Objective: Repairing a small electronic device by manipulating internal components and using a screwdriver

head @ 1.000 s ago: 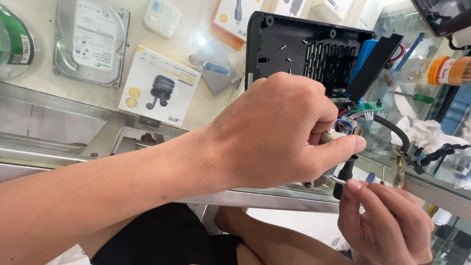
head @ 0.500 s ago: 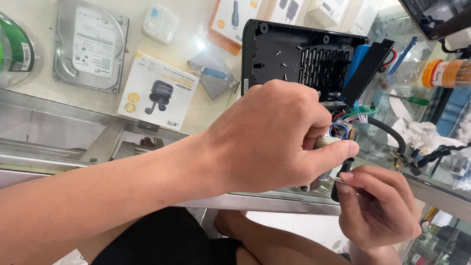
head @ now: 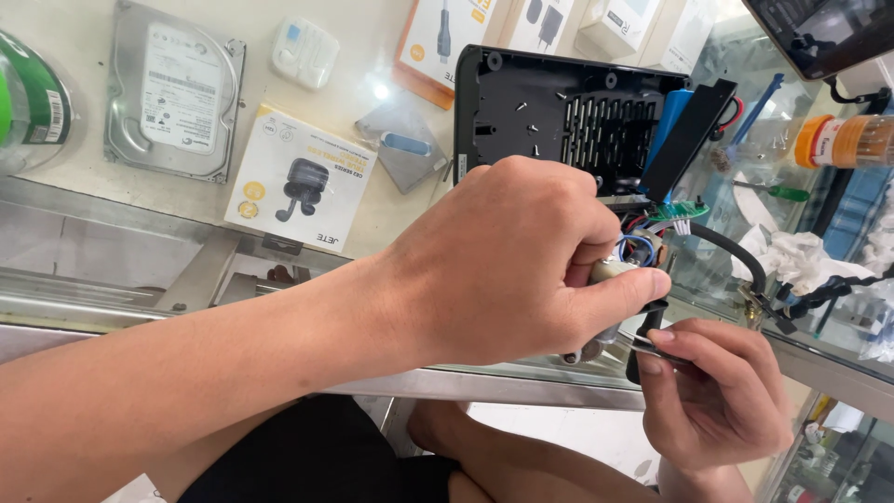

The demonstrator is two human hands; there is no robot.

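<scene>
Left hand (head: pixel 521 270) pinching a small beige cylindrical part (head: pixel 610 271), right hand (head: pixel 717 391) pinching thin metal tweezers (head: pixel 643 345) beside ribbed black plastic casing (head: pixel 559 112).

A glass counter (head: pixel 140 270) with a metal frame stood in bright light, pale floor (head: pixel 568 433) showing beneath it.

black casing (head: pixel 521 102) | blue battery (head: pixel 672 116) | green circuit board (head: pixel 678 212) | orange-capped bottle (head: pixel 843 140)

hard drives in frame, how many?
1. A bare silver hard drive lies flat at the upper left of the counter, left of the white earbuds box. The left hand may hide more.
</scene>
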